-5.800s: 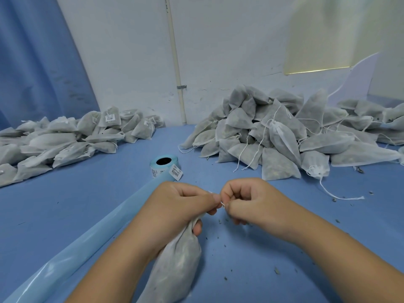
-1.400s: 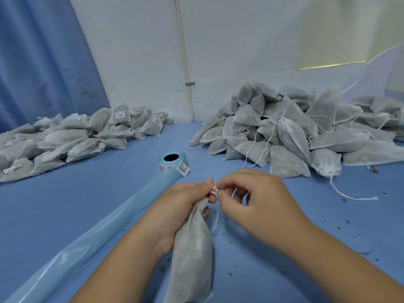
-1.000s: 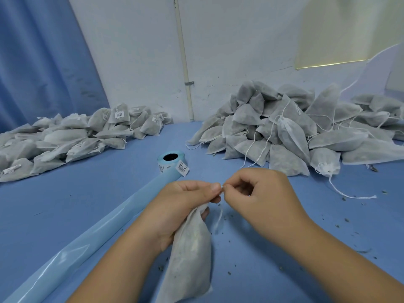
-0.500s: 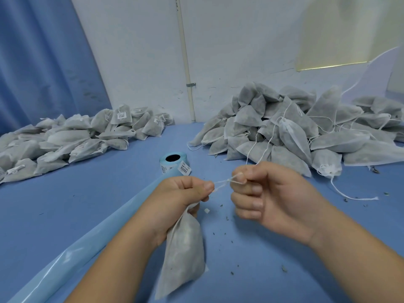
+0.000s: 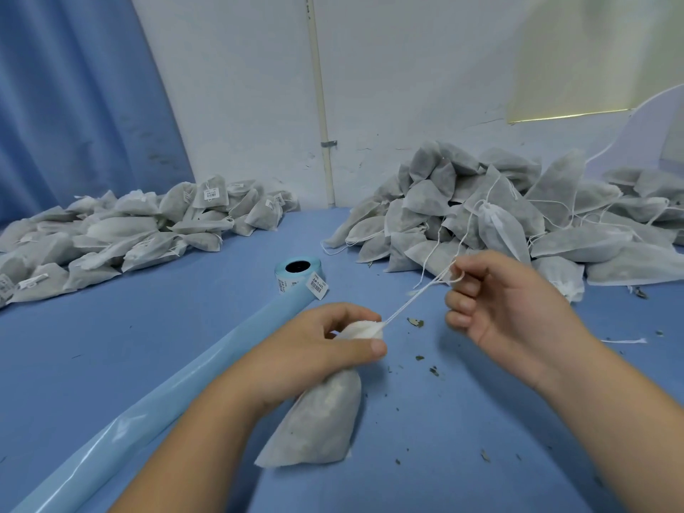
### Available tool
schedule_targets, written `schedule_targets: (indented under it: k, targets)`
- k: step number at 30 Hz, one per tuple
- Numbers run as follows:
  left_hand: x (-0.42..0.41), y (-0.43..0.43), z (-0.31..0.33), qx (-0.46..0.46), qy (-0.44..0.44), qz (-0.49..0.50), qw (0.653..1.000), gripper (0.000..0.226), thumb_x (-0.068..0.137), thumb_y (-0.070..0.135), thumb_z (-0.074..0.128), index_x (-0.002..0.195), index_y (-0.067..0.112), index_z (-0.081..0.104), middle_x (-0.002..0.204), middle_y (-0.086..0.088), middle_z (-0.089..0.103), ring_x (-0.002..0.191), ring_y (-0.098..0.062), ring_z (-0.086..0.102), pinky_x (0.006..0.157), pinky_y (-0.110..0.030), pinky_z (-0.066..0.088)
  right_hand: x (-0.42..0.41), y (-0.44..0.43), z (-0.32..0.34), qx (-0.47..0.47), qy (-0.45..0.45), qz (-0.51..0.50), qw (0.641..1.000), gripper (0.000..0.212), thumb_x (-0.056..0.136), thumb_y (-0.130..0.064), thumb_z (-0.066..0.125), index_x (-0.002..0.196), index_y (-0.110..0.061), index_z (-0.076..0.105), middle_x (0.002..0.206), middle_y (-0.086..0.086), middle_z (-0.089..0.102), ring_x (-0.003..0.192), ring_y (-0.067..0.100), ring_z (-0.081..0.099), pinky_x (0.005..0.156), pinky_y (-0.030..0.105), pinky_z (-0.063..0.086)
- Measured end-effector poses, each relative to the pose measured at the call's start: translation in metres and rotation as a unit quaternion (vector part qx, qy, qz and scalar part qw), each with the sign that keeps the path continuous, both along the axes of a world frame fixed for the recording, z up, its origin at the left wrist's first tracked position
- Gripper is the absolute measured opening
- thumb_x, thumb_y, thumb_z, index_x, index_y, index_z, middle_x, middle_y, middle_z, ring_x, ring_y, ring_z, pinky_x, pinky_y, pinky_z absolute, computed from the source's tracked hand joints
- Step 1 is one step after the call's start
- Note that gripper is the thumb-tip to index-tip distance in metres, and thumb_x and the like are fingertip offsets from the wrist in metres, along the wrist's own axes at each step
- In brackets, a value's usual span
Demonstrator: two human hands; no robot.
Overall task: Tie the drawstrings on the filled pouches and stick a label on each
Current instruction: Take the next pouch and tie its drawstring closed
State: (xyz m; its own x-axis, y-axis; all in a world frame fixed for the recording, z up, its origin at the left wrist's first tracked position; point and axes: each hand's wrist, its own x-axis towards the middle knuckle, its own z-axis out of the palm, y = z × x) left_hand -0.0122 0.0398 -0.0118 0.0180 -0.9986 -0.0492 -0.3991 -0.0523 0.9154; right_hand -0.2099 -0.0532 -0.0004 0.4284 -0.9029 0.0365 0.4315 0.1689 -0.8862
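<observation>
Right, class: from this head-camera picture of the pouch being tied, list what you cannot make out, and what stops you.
Head view only:
Pouch neck: whether knotted, partly hidden by the left hand.
Drawstring ends: tucked inside the right hand.
Print on the label roll's loose label: too small.
Right pouch pile: cut off by the right edge.

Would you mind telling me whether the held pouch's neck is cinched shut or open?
Cinched shut: the pouch neck is bunched tight in the left hand, while the right hand holds the drawstring taut away from it.
</observation>
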Motion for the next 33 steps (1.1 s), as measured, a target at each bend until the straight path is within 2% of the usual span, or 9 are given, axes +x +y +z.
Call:
schedule_targets:
  k: [3,8,11,14,17,22,26,29,33]
  targets:
    - [-0.004,0.001,0.001,0.012,-0.023,-0.010,1.000,0.034,0.065,0.047,0.070,0.099,0.050,0.069,0.086,0.020,0.071,0.081,-0.002,0.067,0.070,-0.019,0.050,-0.002,-0.004,-0.002,-0.005,0.009,-0.065,0.998,0.018,0.083,-0.009,0.056,0.066,-0.013,0.049,0.055,-0.002,0.033,0.045,0.011,0.032,0.040,0.021,0.028]
    - [-0.006,0.002,0.001,-0.016,-0.097,-0.037,0.994,0.030,0.068,0.040,0.057,0.092,0.053,0.069,0.093,0.030,0.060,0.089,0.004,0.064,0.076,-0.019,0.046,-0.004,-0.005,-0.001,-0.022,0.020,-0.134,0.991,0.020,0.083,-0.009,0.060,0.066,-0.015,0.051,0.051,-0.005,0.035,0.044,0.011,0.032,0.041,0.021,0.029]
    - [-0.011,-0.002,-0.001,-0.056,-0.121,-0.005,0.991,0.020,0.076,0.038,0.054,0.079,0.047,0.071,0.087,0.026,0.060,0.081,0.002,0.063,0.070,-0.016,0.048,-0.005,-0.005,0.000,-0.040,0.022,-0.176,0.983,0.021,0.084,-0.009,0.061,0.068,-0.016,0.050,0.049,-0.007,0.036,0.044,0.011,0.033,0.040,0.020,0.031]
    - [-0.011,-0.003,-0.002,-0.040,-0.066,0.026,0.997,0.015,0.088,0.033,0.065,0.076,0.032,0.073,0.070,0.014,0.067,0.063,-0.002,0.063,0.057,-0.014,0.047,-0.007,-0.001,0.002,-0.081,0.030,-0.224,0.971,0.023,0.085,-0.010,0.062,0.064,-0.018,0.055,0.047,-0.007,0.039,0.047,0.012,0.034,0.045,0.023,0.033]
    - [-0.013,-0.004,-0.005,-0.037,-0.067,0.047,0.996,0.019,0.083,0.039,0.069,0.071,0.025,0.068,0.062,0.011,0.062,0.056,-0.006,0.058,0.055,-0.017,0.045,-0.004,0.007,0.003,-0.166,0.064,-0.256,0.950,0.025,0.085,-0.012,0.063,0.063,-0.023,0.061,0.051,-0.008,0.044,0.051,0.011,0.036,0.049,0.023,0.034]
    - [-0.020,-0.010,-0.010,-0.094,-0.016,0.150,0.984,0.031,0.081,0.040,0.063,0.070,0.013,0.055,0.064,0.007,0.050,0.059,-0.012,0.046,0.063,-0.030,0.037,0.014,0.031,-0.007,-0.392,0.136,-0.206,0.886,0.019,0.083,-0.009,0.067,0.070,-0.021,0.063,0.059,-0.008,0.048,0.053,0.005,0.041,0.051,0.016,0.037]
    - [-0.020,-0.011,-0.005,-0.101,0.068,0.176,0.977,0.025,0.070,0.037,0.054,0.071,0.012,0.051,0.065,0.000,0.044,0.062,-0.016,0.042,0.063,-0.034,0.036,0.026,0.044,-0.022,-0.590,0.316,-0.141,0.730,0.003,0.079,-0.019,0.064,0.077,-0.021,0.066,0.071,-0.012,0.047,0.063,0.004,0.045,0.058,0.026,0.044]
    - [-0.020,-0.011,-0.005,-0.104,0.090,0.181,0.974,0.023,0.070,0.032,0.053,0.074,0.009,0.051,0.070,-0.006,0.044,0.066,-0.017,0.043,0.065,-0.037,0.037,0.027,0.046,-0.027,-0.590,0.350,-0.113,0.719,0.007,0.082,-0.025,0.061,0.080,-0.024,0.068,0.075,-0.009,0.050,0.065,0.008,0.048,0.058,0.037,0.047]
    - [-0.017,-0.013,-0.008,-0.111,0.151,0.171,0.967,0.022,0.089,0.017,0.053,0.094,-0.003,0.061,0.077,-0.011,0.065,0.069,-0.021,0.064,0.063,-0.035,0.057,0.024,0.039,-0.028,-0.569,0.362,-0.119,0.729,0.009,0.084,-0.023,0.065,0.089,-0.028,0.071,0.079,-0.010,0.052,0.072,0.009,0.052,0.062,0.037,0.048]
